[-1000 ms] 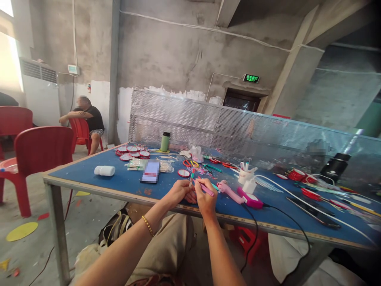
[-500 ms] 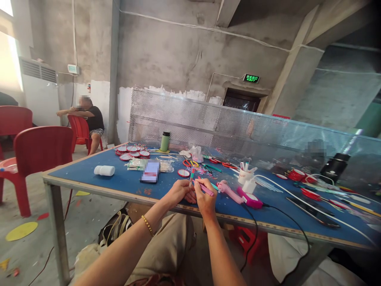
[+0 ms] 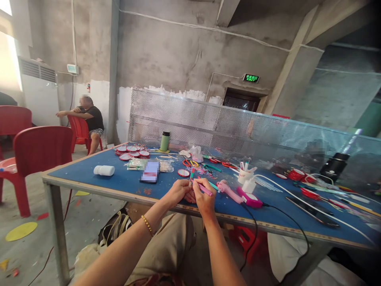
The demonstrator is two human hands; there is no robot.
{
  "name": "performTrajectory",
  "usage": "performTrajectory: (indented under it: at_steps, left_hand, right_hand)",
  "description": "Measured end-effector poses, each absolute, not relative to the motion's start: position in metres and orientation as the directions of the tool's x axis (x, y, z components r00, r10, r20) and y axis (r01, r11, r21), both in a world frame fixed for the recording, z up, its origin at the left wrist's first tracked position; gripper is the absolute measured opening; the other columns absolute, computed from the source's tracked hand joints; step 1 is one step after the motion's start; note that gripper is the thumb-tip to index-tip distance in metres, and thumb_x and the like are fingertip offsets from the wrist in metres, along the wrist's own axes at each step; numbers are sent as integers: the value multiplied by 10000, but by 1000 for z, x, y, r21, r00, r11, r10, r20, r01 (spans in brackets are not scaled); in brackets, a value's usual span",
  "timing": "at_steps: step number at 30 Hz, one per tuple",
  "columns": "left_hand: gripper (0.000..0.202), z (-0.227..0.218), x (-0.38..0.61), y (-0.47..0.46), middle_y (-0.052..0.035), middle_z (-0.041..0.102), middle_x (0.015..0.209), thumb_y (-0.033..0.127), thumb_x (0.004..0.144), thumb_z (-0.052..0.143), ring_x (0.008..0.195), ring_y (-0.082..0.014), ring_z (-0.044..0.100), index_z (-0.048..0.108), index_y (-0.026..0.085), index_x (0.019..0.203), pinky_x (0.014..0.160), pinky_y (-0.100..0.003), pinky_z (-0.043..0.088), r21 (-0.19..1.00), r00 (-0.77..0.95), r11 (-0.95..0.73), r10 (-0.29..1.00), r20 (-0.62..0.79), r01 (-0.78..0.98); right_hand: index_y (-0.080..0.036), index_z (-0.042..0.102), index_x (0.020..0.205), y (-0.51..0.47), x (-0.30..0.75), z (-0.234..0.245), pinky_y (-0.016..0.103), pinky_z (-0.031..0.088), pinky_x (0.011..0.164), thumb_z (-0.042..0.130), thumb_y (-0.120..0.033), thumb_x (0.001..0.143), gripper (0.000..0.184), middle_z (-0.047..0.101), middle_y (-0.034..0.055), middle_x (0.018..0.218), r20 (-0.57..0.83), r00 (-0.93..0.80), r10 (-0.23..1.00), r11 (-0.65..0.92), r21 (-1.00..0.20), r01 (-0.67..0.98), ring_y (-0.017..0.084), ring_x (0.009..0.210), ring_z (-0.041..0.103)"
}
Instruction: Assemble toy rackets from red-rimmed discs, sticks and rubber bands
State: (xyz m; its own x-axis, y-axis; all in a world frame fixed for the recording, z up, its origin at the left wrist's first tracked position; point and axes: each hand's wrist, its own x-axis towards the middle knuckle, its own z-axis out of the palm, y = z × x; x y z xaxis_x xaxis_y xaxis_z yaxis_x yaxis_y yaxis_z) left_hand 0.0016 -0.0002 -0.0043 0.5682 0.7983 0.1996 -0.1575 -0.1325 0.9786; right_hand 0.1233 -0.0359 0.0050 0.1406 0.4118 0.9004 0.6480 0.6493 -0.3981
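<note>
My left hand (image 3: 179,191) is closed around a small flat stick (image 3: 192,174) with red and green bands, held upright near the table's front edge. In my right hand (image 3: 206,205) is a pink marker pen (image 3: 206,189), gripped like a writing pen with its tip end at the stick. Whether the tip touches the stick I cannot tell. Just beyond my hands lies a small red-rimmed drum (image 3: 183,172). To the right of the pen is a pink glue-gun-like tool (image 3: 228,191) with a cord.
On the blue table (image 3: 80,174) are a phone (image 3: 150,173), a white bottle (image 3: 104,171), several red-rimmed drums (image 3: 132,149), a green bottle (image 3: 164,142), pliers (image 3: 212,167), and a cup of markers (image 3: 245,174). A perforated metal screen (image 3: 184,119) runs behind. A person (image 3: 94,117) sits at left.
My right hand has shifted slightly left with the marker, bringing its tip end closer to the stick. My left hand stays in place. The seated person's arm and head have moved a little.
</note>
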Motion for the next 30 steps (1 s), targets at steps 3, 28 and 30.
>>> performTrajectory:
  at_steps: [3,28,30]
  left_hand:
    - [260,-5,2,0,-38,677,953,364,966,589,741,-132,655,634,134,1078,662,-295,570,978,566,-133,800,202,-161]
    - [264,-7,3,2,-38,677,955,369,966,589,743,-132,655,634,134,1077,659,-294,570,976,560,-130,802,208,-177]
    - [266,-7,3,3,-41,677,963,370,965,589,753,-135,657,634,134,1079,666,-298,571,976,560,-129,802,207,-177]
  right_hand:
    - [-212,641,749,-36,123,5,298,517,721,567,-249,884,158,687,2,687,900,128,417,650,-394,650,167,643,639]
    - [-217,641,747,-36,123,5,309,525,749,566,-252,887,163,695,10,700,901,126,414,652,-391,650,180,677,658]
    - [-217,636,743,-36,124,4,305,522,728,562,-258,889,169,695,14,697,901,137,411,648,-394,651,185,684,661]
